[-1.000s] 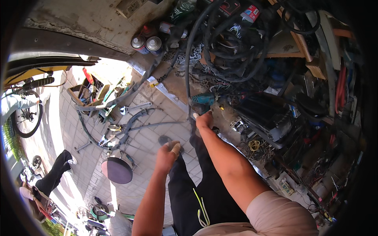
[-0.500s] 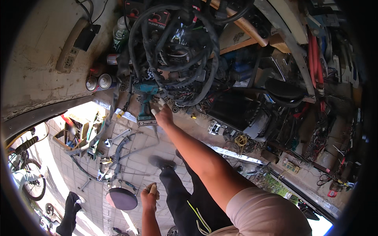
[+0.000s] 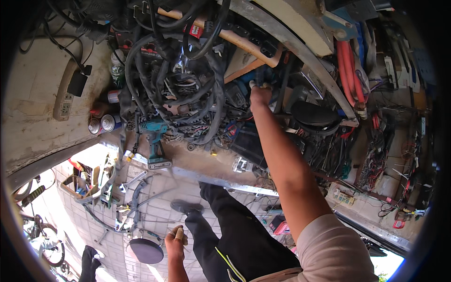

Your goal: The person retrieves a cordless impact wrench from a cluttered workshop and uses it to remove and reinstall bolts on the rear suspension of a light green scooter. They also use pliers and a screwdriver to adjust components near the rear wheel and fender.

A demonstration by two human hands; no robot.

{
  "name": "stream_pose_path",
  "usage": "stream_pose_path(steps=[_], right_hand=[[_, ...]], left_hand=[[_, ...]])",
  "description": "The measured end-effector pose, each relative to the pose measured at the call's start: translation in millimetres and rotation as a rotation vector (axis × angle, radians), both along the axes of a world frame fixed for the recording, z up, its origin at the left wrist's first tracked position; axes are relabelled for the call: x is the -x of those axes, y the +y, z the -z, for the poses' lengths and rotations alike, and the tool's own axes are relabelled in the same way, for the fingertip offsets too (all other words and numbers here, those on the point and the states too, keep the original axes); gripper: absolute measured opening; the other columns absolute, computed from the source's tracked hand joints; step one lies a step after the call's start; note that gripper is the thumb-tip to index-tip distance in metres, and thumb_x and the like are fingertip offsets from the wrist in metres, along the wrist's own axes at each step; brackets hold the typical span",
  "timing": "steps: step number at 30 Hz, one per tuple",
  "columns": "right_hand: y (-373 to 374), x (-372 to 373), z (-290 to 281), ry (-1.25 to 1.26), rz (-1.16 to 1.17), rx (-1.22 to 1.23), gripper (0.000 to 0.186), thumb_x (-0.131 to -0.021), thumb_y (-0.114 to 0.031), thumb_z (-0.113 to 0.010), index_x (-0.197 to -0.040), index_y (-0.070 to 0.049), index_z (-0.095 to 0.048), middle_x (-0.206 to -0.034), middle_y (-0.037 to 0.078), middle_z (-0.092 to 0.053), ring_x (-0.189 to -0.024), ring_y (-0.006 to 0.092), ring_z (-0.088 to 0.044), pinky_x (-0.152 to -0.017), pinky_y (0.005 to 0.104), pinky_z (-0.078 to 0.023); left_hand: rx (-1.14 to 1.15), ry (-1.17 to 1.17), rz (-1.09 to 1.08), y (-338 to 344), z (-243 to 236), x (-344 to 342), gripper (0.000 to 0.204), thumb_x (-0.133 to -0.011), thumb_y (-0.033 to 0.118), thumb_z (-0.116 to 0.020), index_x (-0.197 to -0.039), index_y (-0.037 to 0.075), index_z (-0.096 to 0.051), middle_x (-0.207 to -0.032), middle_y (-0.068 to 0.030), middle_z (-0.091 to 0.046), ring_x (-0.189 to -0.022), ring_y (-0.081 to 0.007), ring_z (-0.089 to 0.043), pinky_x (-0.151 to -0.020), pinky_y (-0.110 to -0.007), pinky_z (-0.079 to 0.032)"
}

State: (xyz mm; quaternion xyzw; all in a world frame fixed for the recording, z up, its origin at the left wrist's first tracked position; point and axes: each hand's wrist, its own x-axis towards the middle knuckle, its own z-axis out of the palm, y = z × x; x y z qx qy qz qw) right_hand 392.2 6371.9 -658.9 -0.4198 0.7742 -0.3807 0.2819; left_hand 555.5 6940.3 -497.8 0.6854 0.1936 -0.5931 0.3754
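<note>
My right hand (image 3: 260,95) reaches far across the cluttered bench, its fingers curled at a dark and blue tool (image 3: 258,74) whose kind I cannot make out. Light wraps cover some of its fingertips. Low over the paved floor, my left hand (image 3: 175,240) is closed in a pinch, with a pale wrap on one finger; what it holds, if anything, is too small to name. A teal cordless drill (image 3: 153,141) stands upright on its battery at the bench's front edge, left of my right arm. Thick black cables (image 3: 217,94) lie coiled between the drill and my right hand.
Two spray cans (image 3: 109,123) stand by the left wall. A black padded piece (image 3: 314,116) and red hoses (image 3: 346,77) lie right of my hand. On the floor are a round stool (image 3: 145,250), a wooden tool tray (image 3: 70,188) and loose tools. Another person's leg (image 3: 88,263) shows lower left.
My right hand has left the spot beside the drill and moved right and deeper over the bench to the blue tool. My left hand stays low and closed. The view has shifted right.
</note>
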Motion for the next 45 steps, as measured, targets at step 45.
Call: stream_pose_path(steps=[45], right_hand=[[385,-12,-67,-0.335,-1.190,-0.217,0.056,-0.079,-0.010,-0.070,-0.132,-0.005,-0.053,-0.107,0.022,-0.066,-0.100,0.0397,-0.063,-0.086,0.0439,-0.049]], left_hand=[[0.320,-0.318,0.635,-181,7,-10,0.031,-0.080,0.027,-0.075,-0.095,0.001,-0.070,-0.080,-0.0116,-0.072,-0.075,-0.0201,-0.068,-0.070,-0.035,-0.052]])
